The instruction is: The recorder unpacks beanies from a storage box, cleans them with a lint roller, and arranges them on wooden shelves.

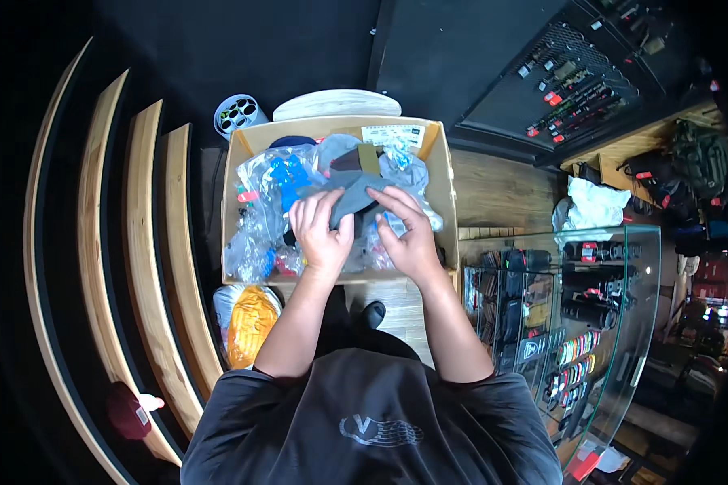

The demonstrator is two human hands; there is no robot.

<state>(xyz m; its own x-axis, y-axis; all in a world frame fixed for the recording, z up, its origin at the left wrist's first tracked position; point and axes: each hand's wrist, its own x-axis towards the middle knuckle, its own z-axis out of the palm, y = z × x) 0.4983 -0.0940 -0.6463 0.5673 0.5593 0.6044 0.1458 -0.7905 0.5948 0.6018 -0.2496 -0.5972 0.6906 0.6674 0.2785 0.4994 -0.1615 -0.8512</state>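
Observation:
In the head view, a large cardboard box (445,202) holds several clear plastic bags (251,242), blue and grey items and an olive piece (368,159). My left hand (322,226) has its curved fingertips on a grey fabric item (346,194), possibly a cap, near the middle of the box. My right hand (403,226) grips the upper right edge of that same item with bent fingers, its thumb lower down. A dark opening or shadow shows beneath the grey fabric; what lies under it is hidden.
Wooden shelves (141,178) line the left, one bearing a maroon cap (128,411). A glass display case (623,323) stands on the right. Behind the box are a round tube holder (236,115) and a pale round board (336,101). A yellow bag (248,323) lies below the box.

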